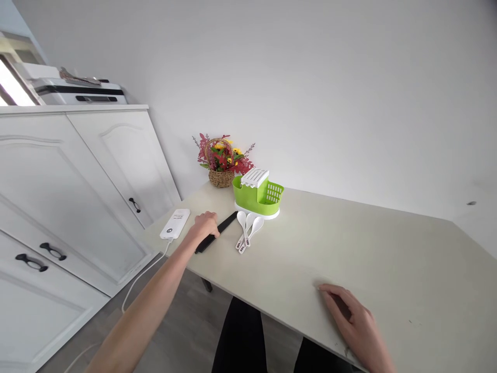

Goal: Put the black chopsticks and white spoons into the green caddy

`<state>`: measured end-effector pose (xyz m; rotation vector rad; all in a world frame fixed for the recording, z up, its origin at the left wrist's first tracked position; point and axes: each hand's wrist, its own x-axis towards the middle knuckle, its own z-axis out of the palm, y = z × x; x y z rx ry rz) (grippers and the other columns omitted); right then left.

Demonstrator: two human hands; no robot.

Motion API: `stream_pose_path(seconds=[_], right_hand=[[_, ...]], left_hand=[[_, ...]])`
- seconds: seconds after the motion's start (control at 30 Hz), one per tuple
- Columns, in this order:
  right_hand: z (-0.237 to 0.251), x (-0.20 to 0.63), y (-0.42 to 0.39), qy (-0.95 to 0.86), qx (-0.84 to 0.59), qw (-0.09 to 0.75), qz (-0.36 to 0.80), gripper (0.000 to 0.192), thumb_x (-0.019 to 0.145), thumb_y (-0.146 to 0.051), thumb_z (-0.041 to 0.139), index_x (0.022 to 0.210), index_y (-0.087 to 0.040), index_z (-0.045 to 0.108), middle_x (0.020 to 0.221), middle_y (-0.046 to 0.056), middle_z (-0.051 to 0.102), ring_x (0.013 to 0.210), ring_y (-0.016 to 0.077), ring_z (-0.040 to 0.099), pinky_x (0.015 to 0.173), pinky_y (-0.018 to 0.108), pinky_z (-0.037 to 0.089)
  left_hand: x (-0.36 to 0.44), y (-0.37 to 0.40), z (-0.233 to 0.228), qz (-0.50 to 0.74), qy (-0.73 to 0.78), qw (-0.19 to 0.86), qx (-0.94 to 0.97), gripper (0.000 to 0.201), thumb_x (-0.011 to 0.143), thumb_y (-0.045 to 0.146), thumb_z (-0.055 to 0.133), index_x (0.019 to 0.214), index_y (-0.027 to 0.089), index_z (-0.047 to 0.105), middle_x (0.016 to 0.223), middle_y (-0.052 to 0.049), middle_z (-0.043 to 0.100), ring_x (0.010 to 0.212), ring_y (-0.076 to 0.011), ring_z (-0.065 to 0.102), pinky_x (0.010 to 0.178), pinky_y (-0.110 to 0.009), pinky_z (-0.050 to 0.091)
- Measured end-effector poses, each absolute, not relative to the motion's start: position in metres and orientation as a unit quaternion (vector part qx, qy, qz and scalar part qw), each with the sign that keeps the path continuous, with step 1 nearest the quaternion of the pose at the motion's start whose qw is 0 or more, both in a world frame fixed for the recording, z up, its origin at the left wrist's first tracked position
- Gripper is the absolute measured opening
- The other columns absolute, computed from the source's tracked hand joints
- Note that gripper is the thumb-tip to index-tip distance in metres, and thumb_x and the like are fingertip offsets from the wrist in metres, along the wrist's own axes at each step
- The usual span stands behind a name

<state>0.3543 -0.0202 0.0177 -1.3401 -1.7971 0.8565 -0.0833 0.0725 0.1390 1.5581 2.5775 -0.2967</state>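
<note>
My left hand (207, 225) is on a long, flat black object (226, 223) that lies slantwise on the table, its thumb on the near side and its fingers curled over. Right beside that object, three white spoons (248, 228) overlap in a small pile, handles toward me. Behind the spoons stands a green and white utensil caddy (248, 197) with a slotted white top and a basket-like end. At the table's front right, my right hand (351, 321) rests on the surface, thumb and fingertips together and nothing visible between them.
A white power bank (175, 224) with a white cable lies at the table's left end. Against the wall is a wicker basket of flowers (221, 178). White cabinets (116, 155) stand to the left, with a white case (83, 94) on top.
</note>
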Motion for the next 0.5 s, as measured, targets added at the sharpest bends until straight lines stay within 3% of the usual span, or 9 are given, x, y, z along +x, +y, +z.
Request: stream_pose_path(seconds=[0.3,0.5], right_hand=[[0.007,0.365,-0.009,-0.721,-0.508,0.321,0.345,0.041,0.098,-0.06,0.053,0.119,-0.03,0.073,0.123,0.008,0.075,0.101,0.0252,0.074,0.069,0.028,0.062],[0.007,0.363,-0.01,-0.719,-0.515,0.33,0.33,0.041,0.098,-0.061,0.053,0.116,-0.03,0.073,0.12,0.007,0.075,0.103,0.0252,0.074,0.074,0.029,0.061]], left_hand=[[-0.081,0.088,0.137,-0.11,0.848,0.062,0.515,0.074,0.044,0.045,0.096,0.112,0.027,0.072,0.115,-0.013,0.075,0.106,-0.0367,0.073,0.09,-0.041,0.056],[-0.081,0.097,0.135,-0.139,0.843,0.062,0.515,0.072,0.036,0.025,0.094,0.105,0.027,0.074,0.123,-0.014,0.074,0.107,-0.0381,0.072,0.091,-0.043,0.056]])
